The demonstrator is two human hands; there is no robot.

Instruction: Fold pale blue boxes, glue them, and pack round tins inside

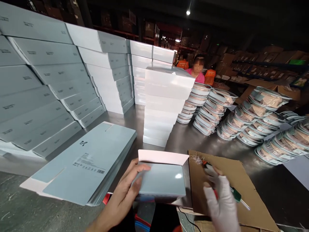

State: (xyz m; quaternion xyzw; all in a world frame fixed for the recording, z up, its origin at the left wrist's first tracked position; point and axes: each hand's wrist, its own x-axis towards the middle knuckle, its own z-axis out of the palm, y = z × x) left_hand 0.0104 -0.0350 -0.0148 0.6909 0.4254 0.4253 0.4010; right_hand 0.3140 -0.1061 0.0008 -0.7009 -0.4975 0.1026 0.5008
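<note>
My left hand (126, 187) is bare and closed on the left end of a pale blue carton (161, 180), thumb and fingers on its near-left corner. The carton's back flap (163, 157) stands up with its pinkish-white inside showing. My right hand (222, 199), in a white glove with bare fingertips, hovers over or on what looks like a hot glue gun (236, 194) with a green body and a clear stick poking out. Motion smears those fingers, so I cannot make out whether they grip it. Beneath lies a brown cardboard sheet (243, 180) with whitish strands (196, 159).
A pile of flat blue carton blanks (89, 158) lies at left. Stacked finished boxes (55, 71) form a wall behind, with one white stack (164, 106) close ahead. Round clear-wrapped packs (207, 116) stand in piles at right. A person (199, 72) is beyond the boxes.
</note>
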